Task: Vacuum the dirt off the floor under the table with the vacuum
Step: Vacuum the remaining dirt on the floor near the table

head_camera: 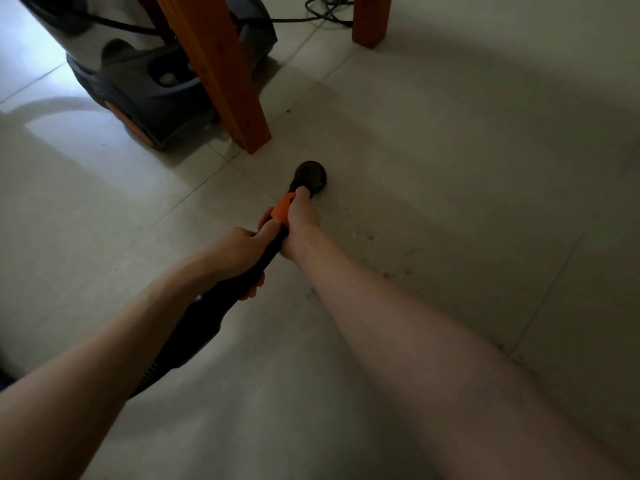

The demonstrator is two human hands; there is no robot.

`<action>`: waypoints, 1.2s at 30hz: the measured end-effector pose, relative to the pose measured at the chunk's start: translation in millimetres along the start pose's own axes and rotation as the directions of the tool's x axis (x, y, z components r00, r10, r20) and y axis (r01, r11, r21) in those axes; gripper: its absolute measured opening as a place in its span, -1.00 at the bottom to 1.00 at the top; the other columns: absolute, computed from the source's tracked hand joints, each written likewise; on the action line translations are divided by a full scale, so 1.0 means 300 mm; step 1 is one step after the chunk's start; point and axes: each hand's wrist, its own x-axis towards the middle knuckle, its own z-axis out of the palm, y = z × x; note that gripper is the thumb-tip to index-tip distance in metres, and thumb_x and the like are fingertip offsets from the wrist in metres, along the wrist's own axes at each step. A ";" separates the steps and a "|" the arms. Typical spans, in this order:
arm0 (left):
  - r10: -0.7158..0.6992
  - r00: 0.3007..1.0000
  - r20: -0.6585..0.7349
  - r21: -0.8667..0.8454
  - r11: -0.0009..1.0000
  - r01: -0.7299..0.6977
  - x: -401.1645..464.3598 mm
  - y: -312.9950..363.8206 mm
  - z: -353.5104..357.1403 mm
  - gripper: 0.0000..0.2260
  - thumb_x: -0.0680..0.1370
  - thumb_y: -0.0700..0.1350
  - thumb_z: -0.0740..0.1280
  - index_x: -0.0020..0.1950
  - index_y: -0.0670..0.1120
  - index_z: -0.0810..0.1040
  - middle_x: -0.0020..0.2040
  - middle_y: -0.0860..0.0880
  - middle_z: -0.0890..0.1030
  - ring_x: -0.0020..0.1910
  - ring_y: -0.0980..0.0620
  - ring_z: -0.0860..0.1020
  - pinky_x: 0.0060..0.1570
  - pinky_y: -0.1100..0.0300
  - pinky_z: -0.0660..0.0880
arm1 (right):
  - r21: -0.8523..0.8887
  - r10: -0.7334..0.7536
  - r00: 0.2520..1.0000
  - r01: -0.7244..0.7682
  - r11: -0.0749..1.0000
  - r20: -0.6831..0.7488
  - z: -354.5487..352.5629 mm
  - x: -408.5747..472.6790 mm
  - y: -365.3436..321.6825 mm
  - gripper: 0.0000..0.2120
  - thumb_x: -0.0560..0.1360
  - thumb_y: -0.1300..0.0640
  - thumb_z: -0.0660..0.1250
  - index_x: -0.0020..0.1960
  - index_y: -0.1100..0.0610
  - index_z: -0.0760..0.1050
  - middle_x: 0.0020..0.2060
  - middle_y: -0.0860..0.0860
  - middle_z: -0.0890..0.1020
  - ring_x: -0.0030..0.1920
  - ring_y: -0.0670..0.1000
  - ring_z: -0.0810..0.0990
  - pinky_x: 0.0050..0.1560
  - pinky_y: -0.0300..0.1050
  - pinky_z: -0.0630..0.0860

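The main risk is missed dirt. The dark specks of dirt [391, 251] lie scattered on the tiled floor [450, 168] to the right of the round brush nozzle [309, 175] and nearer the person, some of them running under the right forearm. The nozzle sits beyond that trail, close to the nearer wooden table leg [225, 71], so a stroke pushed straight on would likely pass the dirt by and could knock the nozzle against the leg. A few specks also lie just past the foot of that leg, where the round head may not reach cleanly. A second risk is the vacuum canister [145, 77], which stands just behind the same leg with its black power cord [325, 12] looped on the floor farther back, near the second table leg [370, 19]. A hard pull on the hose [194, 327] could drag the canister into the leg or snag the cord.

Both arms reach forward and down. The right hand [299, 223] is wrapped round the wand at its orange collar [282, 209], just behind the nozzle, with the thumb lying forward toward the brush head. The left hand [242, 247] grips the black wand [266, 258] right behind it, fingers curled underneath. The hose runs back beneath the left forearm.
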 end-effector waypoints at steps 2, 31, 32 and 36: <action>0.007 1.000 -0.002 0.011 1.000 -0.007 0.011 0.013 0.004 -0.41 0.58 0.27 0.01 -0.12 -0.22 0.51 -0.44 -0.09 0.57 -0.50 -0.03 0.52 -0.41 0.19 0.53 | 0.026 0.002 1.000 -0.002 1.000 0.007 -0.006 0.009 -0.013 -0.65 0.61 -0.11 0.13 -0.11 0.18 0.36 -0.37 0.08 0.44 -0.41 0.03 0.44 -0.35 -0.12 0.43; -0.109 0.992 -0.067 -0.041 0.994 0.106 -0.175 -0.191 -0.002 -0.36 0.53 0.34 0.00 -0.14 -0.23 0.50 -0.52 -0.07 0.57 -0.49 -0.07 0.54 -0.33 0.16 0.53 | -0.234 -0.040 0.998 0.052 0.971 0.055 -0.005 -0.029 0.182 -0.61 0.61 0.02 0.19 0.33 0.23 0.35 0.09 0.14 0.47 0.10 0.12 0.50 0.09 0.01 0.53; -0.111 0.992 -0.062 -0.031 0.994 0.109 -0.173 -0.186 0.000 -0.36 0.53 0.33 -0.01 -0.14 -0.23 0.50 -0.52 -0.06 0.56 -0.49 -0.06 0.54 -0.35 0.18 0.52 | -0.239 -0.042 0.998 0.051 0.970 0.041 -0.008 -0.025 0.183 -0.60 0.60 0.01 0.18 0.33 0.23 0.35 0.13 0.15 0.48 0.13 0.14 0.50 0.13 0.04 0.53; -0.107 0.994 -0.030 -0.007 0.994 0.107 -0.160 -0.169 0.020 -0.39 0.53 0.34 0.00 -0.14 -0.20 0.47 -0.52 -0.06 0.56 -0.51 -0.06 0.53 -0.35 0.18 0.50 | -0.249 -0.052 0.999 0.048 0.967 -0.010 -0.037 -0.006 0.186 -0.57 0.60 -0.02 0.17 0.36 0.22 0.34 0.23 0.18 0.48 0.21 0.18 0.50 0.20 0.10 0.51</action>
